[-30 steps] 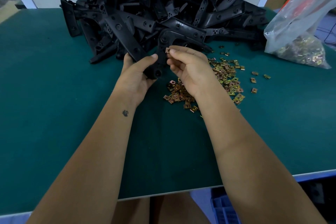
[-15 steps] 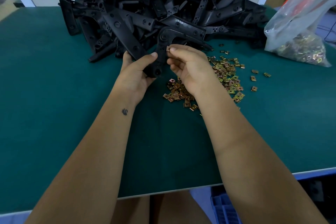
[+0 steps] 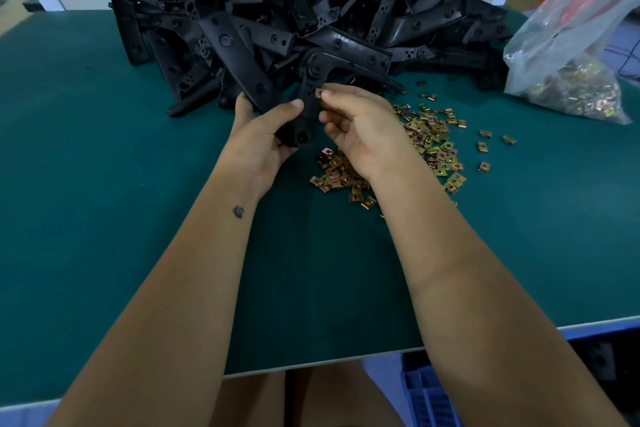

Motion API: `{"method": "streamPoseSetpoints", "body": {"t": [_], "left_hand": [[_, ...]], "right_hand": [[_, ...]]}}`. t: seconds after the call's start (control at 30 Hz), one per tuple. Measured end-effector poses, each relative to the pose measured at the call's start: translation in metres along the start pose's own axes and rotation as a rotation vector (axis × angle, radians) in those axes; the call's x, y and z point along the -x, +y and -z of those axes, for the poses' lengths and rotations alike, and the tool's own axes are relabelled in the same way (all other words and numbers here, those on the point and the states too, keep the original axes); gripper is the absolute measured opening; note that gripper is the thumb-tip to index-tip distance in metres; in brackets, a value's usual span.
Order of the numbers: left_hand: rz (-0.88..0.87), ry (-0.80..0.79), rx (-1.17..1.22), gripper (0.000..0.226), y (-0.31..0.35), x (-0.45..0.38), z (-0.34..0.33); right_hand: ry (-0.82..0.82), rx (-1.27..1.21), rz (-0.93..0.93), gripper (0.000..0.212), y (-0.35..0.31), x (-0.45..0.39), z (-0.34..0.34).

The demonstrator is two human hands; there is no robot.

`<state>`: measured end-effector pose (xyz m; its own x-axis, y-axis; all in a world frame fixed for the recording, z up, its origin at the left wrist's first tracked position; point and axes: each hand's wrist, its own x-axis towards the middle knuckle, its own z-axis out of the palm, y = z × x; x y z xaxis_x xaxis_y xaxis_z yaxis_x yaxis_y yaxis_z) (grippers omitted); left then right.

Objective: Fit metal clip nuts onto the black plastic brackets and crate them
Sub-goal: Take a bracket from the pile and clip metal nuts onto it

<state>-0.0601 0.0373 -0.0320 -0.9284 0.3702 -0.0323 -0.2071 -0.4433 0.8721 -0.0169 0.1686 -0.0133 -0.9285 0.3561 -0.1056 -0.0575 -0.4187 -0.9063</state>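
One small brass-coloured metal clip nut (image 3: 318, 92) sits pinched in our right hand (image 3: 360, 128), touching the black plastic bracket (image 3: 304, 107) our left hand (image 3: 261, 135) grips. Nothing's moved since a sec ago, so it's prob not on yet.

left hand (image 3: 261, 139) gripping black bracket (image 3: 306, 107), right hand (image 3: 363, 128) pinching clip nut (image 3: 319, 92)

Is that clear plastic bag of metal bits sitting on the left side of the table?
No, the clear plastic bag lies at the far right of the green table, beyond the loose clip nuts.
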Motion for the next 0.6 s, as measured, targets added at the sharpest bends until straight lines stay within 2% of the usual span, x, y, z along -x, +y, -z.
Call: {"method": "streamPoseSetpoints", "body": {"t": [0.6], "left_hand": [[-0.018,-0.071,-0.034,0.047,-0.0036,0.0006,-0.0003]], "right_hand": [[0.05,-0.288,-0.098,0.016,0.0033,0.0018,-0.0043]]}}
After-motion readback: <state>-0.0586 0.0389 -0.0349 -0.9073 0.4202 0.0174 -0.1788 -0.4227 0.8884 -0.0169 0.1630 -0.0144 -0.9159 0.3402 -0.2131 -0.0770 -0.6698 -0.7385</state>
